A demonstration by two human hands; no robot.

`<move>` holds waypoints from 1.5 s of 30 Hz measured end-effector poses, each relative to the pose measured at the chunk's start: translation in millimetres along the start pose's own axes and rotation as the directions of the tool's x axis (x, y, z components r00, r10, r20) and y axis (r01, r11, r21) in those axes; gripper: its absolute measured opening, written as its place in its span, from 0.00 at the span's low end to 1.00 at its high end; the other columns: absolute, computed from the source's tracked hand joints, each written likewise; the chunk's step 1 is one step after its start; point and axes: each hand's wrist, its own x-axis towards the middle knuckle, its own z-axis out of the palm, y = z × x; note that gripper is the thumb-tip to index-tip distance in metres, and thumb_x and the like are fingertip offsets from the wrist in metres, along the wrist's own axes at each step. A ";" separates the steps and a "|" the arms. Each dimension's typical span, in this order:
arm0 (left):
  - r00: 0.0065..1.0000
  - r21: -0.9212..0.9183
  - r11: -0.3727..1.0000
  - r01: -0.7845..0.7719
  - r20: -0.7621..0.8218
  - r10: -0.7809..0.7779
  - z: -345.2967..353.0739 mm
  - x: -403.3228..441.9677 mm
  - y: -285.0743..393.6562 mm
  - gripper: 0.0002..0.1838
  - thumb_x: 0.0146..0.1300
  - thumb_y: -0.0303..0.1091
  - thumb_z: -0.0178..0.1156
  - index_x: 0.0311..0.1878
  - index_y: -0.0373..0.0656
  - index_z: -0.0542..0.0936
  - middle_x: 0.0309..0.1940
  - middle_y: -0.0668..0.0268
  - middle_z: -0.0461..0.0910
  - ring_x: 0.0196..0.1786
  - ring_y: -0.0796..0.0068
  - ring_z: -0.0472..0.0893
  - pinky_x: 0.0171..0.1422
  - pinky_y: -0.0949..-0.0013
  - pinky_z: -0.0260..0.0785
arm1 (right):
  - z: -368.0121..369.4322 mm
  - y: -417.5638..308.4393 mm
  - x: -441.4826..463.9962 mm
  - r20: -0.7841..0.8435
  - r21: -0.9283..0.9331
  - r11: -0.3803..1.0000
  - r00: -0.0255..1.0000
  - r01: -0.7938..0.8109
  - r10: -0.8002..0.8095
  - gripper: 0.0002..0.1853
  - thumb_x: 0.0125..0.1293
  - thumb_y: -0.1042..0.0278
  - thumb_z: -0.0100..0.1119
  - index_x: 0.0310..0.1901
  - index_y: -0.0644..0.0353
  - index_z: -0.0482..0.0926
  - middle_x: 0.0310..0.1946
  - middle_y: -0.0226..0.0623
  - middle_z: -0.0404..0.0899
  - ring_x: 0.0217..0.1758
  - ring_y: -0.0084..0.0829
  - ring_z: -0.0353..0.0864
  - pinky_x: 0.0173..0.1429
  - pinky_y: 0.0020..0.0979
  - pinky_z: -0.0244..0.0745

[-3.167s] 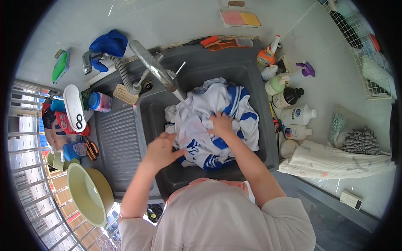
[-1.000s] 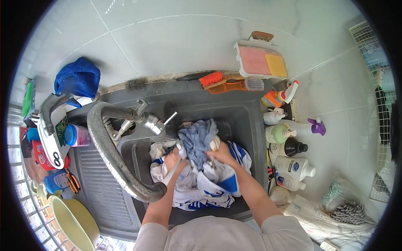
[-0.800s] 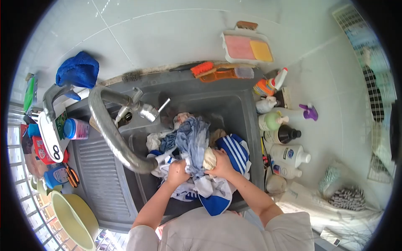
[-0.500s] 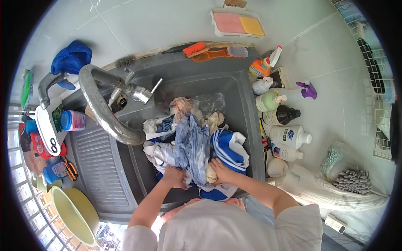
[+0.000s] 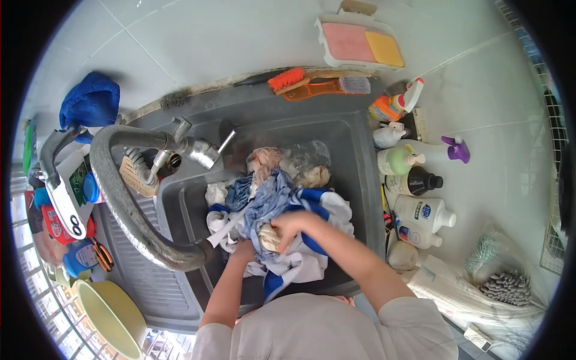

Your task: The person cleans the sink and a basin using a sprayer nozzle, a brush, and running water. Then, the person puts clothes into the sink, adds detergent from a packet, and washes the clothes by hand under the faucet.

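A heap of wet laundry lies in the dark grey sink [image 5: 360, 198]. On top is a crumpled blue-grey garment [image 5: 273, 195], and beside it a blue-and-white striped garment [image 5: 336, 210] spreads to the right and front. My right hand [image 5: 292, 225] is closed around a bunched cream cloth [image 5: 269, 238] at the front of the heap. Just left of it, my left hand [image 5: 244, 249] reaches into the garments, its fingers hidden by fabric. A pinkish cloth [image 5: 266, 161] and a clear plastic bag [image 5: 309, 156] lie at the back. Water runs from the faucet [image 5: 120, 198] onto the heap's left side.
Scrub brushes [image 5: 324, 89] rest on the back ledge. Several bottles line the right side, including a white detergent bottle [image 5: 423, 214] and an orange spray bottle [image 5: 390, 108]. A ribbed washboard area [image 5: 141, 246] and a yellow basin [image 5: 114, 318] are on the left.
My right hand has moved left and upward over the heap with the cream cloth. The blue-grey garment has bunched up further back, and more white-and-blue fabric shows at the front. The view has shifted.
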 end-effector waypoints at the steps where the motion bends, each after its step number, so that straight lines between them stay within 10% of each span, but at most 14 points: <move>1: 0.999 -0.197 0.980 -0.018 0.032 0.025 -8.8 -10.0 -7.3 0.27 0.56 0.44 0.61 0.60 0.47 0.75 0.62 0.54 0.70 0.66 0.48 0.67 0.68 0.50 0.59 | -17.4 8.3 -4.7 -0.203 0.110 0.993 0.979 0.044 -0.021 0.35 0.43 0.43 0.75 0.50 0.58 0.79 0.45 0.44 0.81 0.48 0.39 0.80 0.50 0.36 0.73; 4: 0.923 -0.542 0.831 0.123 -0.245 -0.296 -64.3 -49.0 2.4 0.08 0.58 0.32 0.60 0.39 0.41 0.82 0.40 0.48 0.80 0.45 0.44 0.79 0.50 0.50 0.72 | -83.0 17.2 -4.5 -0.780 0.347 0.935 0.578 0.077 0.242 0.22 0.58 0.46 0.64 0.40 0.59 0.82 0.34 0.43 0.84 0.40 0.44 0.83 0.45 0.40 0.76; 7: 0.553 -0.685 0.725 -0.066 -0.630 -0.545 -134.2 -44.2 6.6 0.09 0.58 0.32 0.62 0.40 0.41 0.81 0.40 0.49 0.79 0.45 0.44 0.78 0.50 0.50 0.70 | -102.8 71.3 54.3 -0.856 0.365 0.931 0.392 -0.006 0.338 0.31 0.53 0.40 0.65 0.48 0.59 0.80 0.41 0.48 0.83 0.48 0.47 0.82 0.51 0.42 0.75; 9: 0.460 -0.567 0.815 -0.118 -0.759 -0.462 -151.3 -22.8 9.4 0.30 0.53 0.42 0.69 0.59 0.46 0.73 0.55 0.50 0.73 0.56 0.43 0.71 0.60 0.51 0.65 | -93.0 89.7 83.1 -0.814 0.408 0.882 0.343 -0.236 0.468 0.41 0.47 0.38 0.67 0.58 0.60 0.73 0.48 0.53 0.80 0.55 0.49 0.79 0.58 0.41 0.72; 14: 0.607 -0.480 0.850 0.215 -0.616 -0.501 -159.0 3.9 21.3 0.48 0.39 0.48 0.77 0.66 0.55 0.65 0.63 0.48 0.62 0.57 0.39 0.70 0.64 0.50 0.65 | -52.5 73.5 58.2 -0.727 0.558 0.828 0.447 -0.056 0.521 0.42 0.44 0.48 0.68 0.61 0.60 0.69 0.51 0.55 0.78 0.57 0.50 0.77 0.59 0.40 0.72; 16: 0.727 -0.616 0.774 0.146 -0.464 -0.506 -151.0 13.5 13.2 0.46 0.41 0.38 0.75 0.67 0.55 0.64 0.58 0.49 0.65 0.57 0.41 0.71 0.61 0.51 0.68 | -31.7 71.8 41.1 -0.779 0.466 0.883 0.499 0.054 0.381 0.38 0.44 0.52 0.69 0.58 0.59 0.72 0.47 0.53 0.80 0.53 0.50 0.80 0.55 0.41 0.74; 20: 0.610 -0.559 0.803 -0.205 -0.715 -0.342 -105.6 6.3 14.9 0.31 0.39 0.22 0.65 0.53 0.49 0.76 0.44 0.52 0.70 0.47 0.46 0.75 0.48 0.55 0.72 | 17.2 24.8 -7.2 -0.842 0.259 0.951 0.522 0.170 0.136 0.25 0.45 0.57 0.68 0.48 0.54 0.78 0.36 0.46 0.83 0.41 0.49 0.82 0.44 0.43 0.76; 32: 0.631 -0.433 0.860 -0.269 -0.754 -0.182 -137.1 -147.1 31.1 0.13 0.33 0.20 0.63 0.27 0.46 0.78 0.36 0.63 0.73 0.35 0.59 0.78 0.36 0.60 0.72 | 50.1 -68.3 -159.1 -0.855 0.063 0.928 0.500 0.367 -0.140 0.15 0.39 0.68 0.71 0.32 0.53 0.78 0.27 0.30 0.77 0.33 0.38 0.79 0.33 0.35 0.70; 40: 0.559 -0.347 0.925 -0.157 -0.803 -0.206 -151.2 -183.6 25.3 0.07 0.37 0.19 0.61 0.22 0.41 0.75 0.31 0.64 0.76 0.37 0.58 0.77 0.43 0.58 0.70 | 55.2 -70.8 -251.9 -0.862 -0.272 0.961 0.458 -0.057 -0.217 0.11 0.43 0.75 0.65 0.31 0.48 0.81 0.31 0.22 0.74 0.43 0.31 0.75 0.47 0.34 0.63; 45: 0.772 -0.460 0.887 0.046 -0.547 -0.325 -128.0 -171.2 28.9 0.28 0.38 0.26 0.73 0.47 0.46 0.75 0.48 0.58 0.75 0.52 0.53 0.75 0.54 0.58 0.71 | 107.8 -12.2 -213.0 -0.825 -0.046 0.998 0.565 -0.050 -0.010 0.25 0.48 0.76 0.63 0.52 0.53 0.76 0.54 0.35 0.71 0.60 0.44 0.67 0.65 0.45 0.61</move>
